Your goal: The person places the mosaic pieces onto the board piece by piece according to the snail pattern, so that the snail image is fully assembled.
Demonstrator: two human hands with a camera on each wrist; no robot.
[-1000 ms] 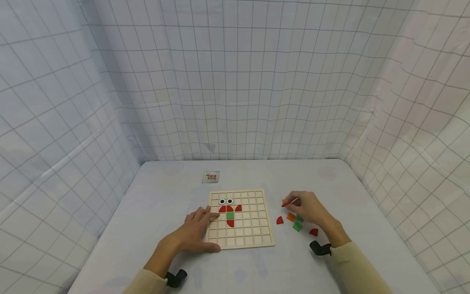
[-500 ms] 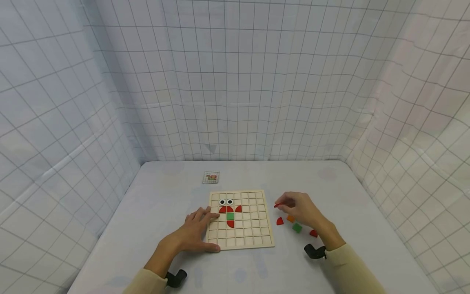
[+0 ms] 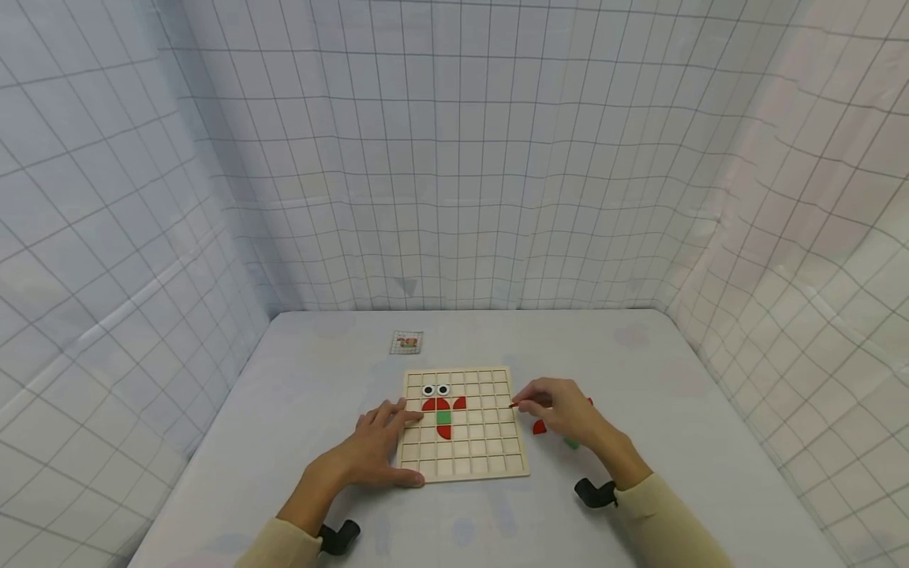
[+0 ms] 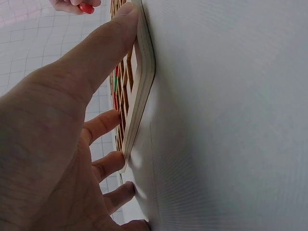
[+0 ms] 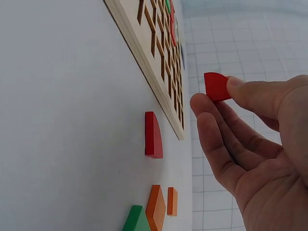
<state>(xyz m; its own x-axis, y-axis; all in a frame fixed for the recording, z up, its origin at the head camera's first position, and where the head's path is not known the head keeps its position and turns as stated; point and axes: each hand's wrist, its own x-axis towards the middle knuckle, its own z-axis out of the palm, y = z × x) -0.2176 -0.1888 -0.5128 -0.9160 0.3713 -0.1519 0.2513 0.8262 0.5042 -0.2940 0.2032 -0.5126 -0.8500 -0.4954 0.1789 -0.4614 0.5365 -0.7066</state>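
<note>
A wooden grid board (image 3: 490, 457) lies on the table, holding two eye discs (image 3: 435, 390), several red quarter-circle tiles (image 3: 443, 432) and a green square tile (image 3: 443, 417). My left hand (image 3: 379, 450) rests on the board's left side, thumb on the near edge and fingers spread; in the left wrist view the thumb (image 4: 103, 48) lies along the frame. Between thumb and fingertips my right hand (image 3: 564, 410) pinches a red quarter-circle tile (image 5: 216, 86), held above the table at the board's right edge.
Right of the board lie a loose red quarter-circle tile (image 5: 153, 134), orange tiles (image 5: 155, 208) and a green tile (image 5: 136, 220), partly hidden under my right hand in the head view. A small picture card (image 3: 407, 342) lies behind the board. Gridded white curtains (image 3: 454, 197) enclose the table.
My right hand has moved left from the loose tiles to the board's right edge, carrying the red quarter-circle tile. The left hand has stayed in place.
</note>
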